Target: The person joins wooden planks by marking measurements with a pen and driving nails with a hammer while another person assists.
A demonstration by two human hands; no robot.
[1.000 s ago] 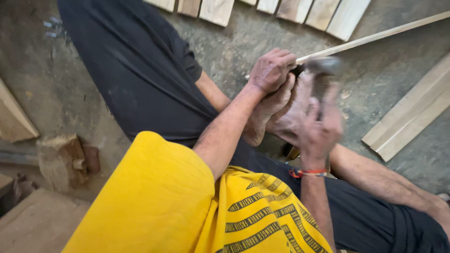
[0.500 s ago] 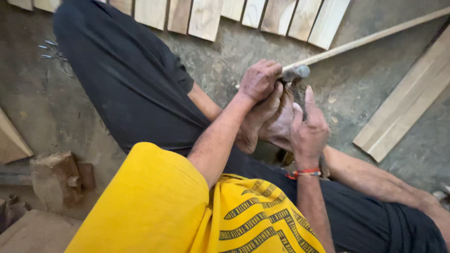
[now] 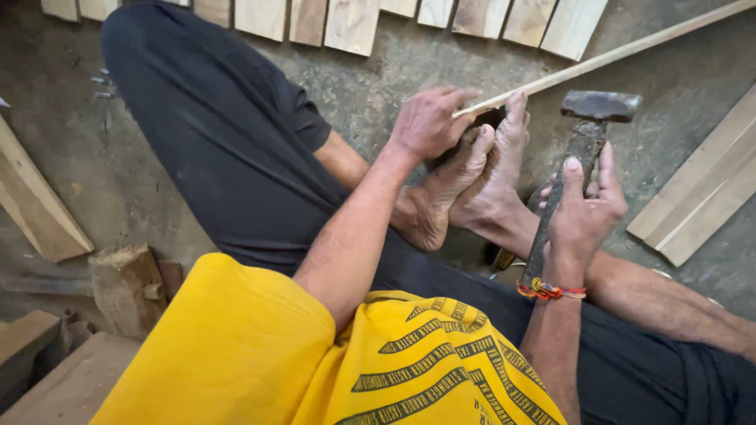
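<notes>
My left hand (image 3: pixel 429 120) grips the near end of a long thin wooden strip (image 3: pixel 614 53), which runs up to the top right corner. The strip's end rests by my two bare feet (image 3: pixel 472 181), pressed together under it. My right hand (image 3: pixel 584 212) is closed around the dark handle of a hammer (image 3: pixel 598 106), whose rusty metal head is raised to the right of the feet, apart from the strip. I sit on the ground in black trousers and a yellow shirt.
A row of short wooden boards (image 3: pixel 346 20) lies along the top edge. Flat planks (image 3: pixel 705 185) lie at the right, another plank (image 3: pixel 35 205) at the left. Rough wood blocks (image 3: pixel 126 287) sit at the lower left. Small nails (image 3: pixel 101 83) lie on the dusty floor.
The hammer has swung away from the strip's end, up and to the right. My left hand stays on the strip. The camera has moved closer.
</notes>
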